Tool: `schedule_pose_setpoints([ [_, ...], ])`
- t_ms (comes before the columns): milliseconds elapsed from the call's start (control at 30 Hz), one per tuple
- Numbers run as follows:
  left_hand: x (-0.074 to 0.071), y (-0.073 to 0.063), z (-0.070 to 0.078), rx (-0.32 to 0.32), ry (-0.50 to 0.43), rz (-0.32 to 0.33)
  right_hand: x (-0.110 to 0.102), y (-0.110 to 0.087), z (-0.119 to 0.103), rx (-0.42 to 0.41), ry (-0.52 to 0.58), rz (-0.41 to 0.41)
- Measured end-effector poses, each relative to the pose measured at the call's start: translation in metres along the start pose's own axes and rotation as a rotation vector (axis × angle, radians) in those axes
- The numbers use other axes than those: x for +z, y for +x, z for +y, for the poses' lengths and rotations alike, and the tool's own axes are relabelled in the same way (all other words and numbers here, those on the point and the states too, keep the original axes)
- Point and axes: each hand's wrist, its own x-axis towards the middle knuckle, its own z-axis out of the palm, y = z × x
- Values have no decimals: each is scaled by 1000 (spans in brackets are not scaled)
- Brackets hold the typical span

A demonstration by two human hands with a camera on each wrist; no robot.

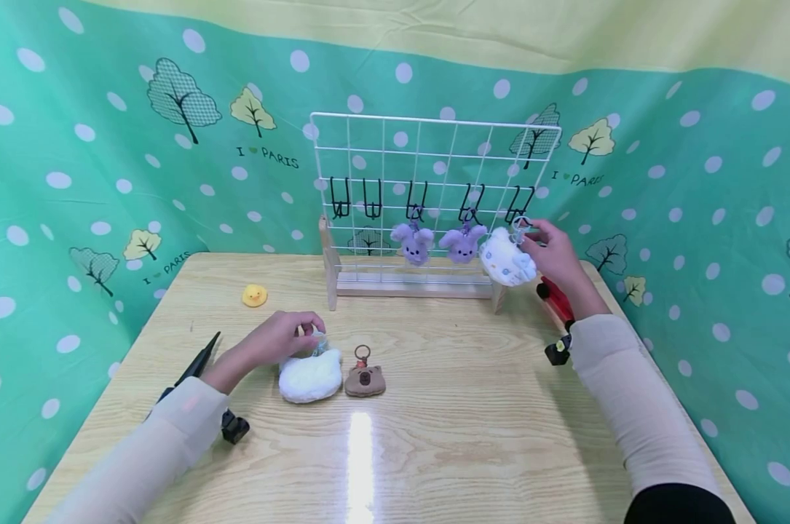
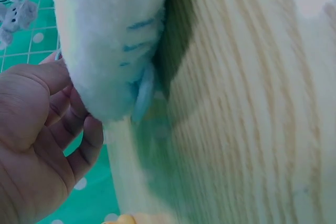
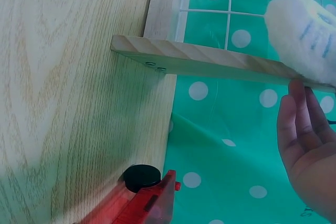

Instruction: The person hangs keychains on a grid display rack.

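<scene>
My left hand (image 1: 278, 339) pinches the clear ring at the top of a white plush keychain (image 1: 309, 377) low over the table. In the left wrist view, that plush (image 2: 110, 35) shows blue stripes and a small blue tab. At the rack's right end, my right hand (image 1: 555, 251) holds the ring of a second white plush keychain (image 1: 502, 256), a cat face with blue trim, right at the last black hook (image 1: 516, 215). Two purple bunny plush keychains (image 1: 414, 244) hang from hooks to its left. The right wrist view shows this plush (image 3: 296, 32) above the fingers.
A white grid rack (image 1: 381, 149) on wooden feet holds several black hooks. Next to the left plush lies a brown bear-like keychain (image 1: 365, 381); a yellow duck (image 1: 254, 295) is farther back. A black tool (image 1: 199, 358) and a red tool (image 1: 557, 300) lie near the forearms.
</scene>
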Motion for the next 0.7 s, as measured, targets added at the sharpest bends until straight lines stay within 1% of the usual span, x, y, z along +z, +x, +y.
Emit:
schedule_pose_setpoints([
  [133,-3,1,4,13,-7,8,0,0,0,1,-3,-1],
  [267,-5,3,7,9,-13,16,0,0,0,1,1,-2],
  [600,-5,7,12,34,-9,38,1,1,2,2,15,-10],
  [700,-7,8,13,46,-3,59,1,2,2,8,21,-8],
])
